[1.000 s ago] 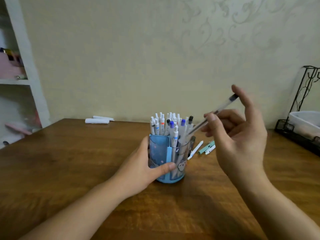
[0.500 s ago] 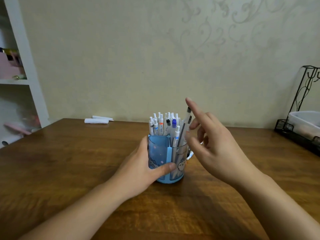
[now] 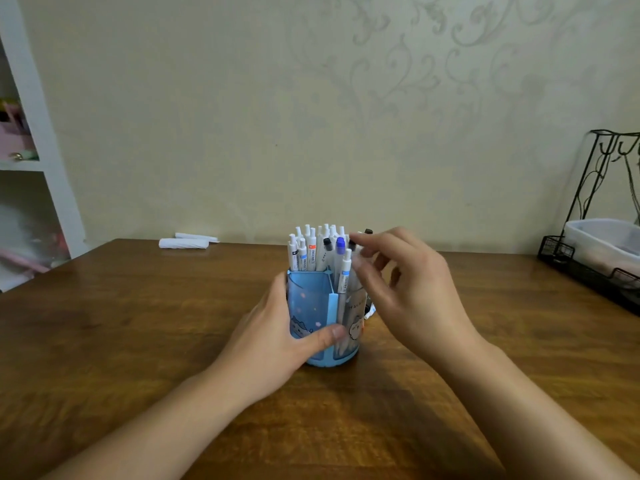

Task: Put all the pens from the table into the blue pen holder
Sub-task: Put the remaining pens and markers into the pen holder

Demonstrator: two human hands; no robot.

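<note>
Your blue pen holder stands upright on the wooden worktop, translucent, with a paler blue rib down its front, small cartoon animals printed low on its wall and inner dividers. A dense bunch of pens rises from it, mostly white barrels with white caps, one with an orange band, one with a blue cap and a few with black tips. Your left hand grips the holder from its left, thumb curled across the front wall near the base. Your right hand hovers just right of the holder, fingers loosely bent beside the pen tops; whether they pinch a pen you cannot tell, because motion blur smears the fingertips. That hand hides the holder's right side and whatever lies on the worktop behind it, apart from a small white piece showing at the holder's right.
</note>
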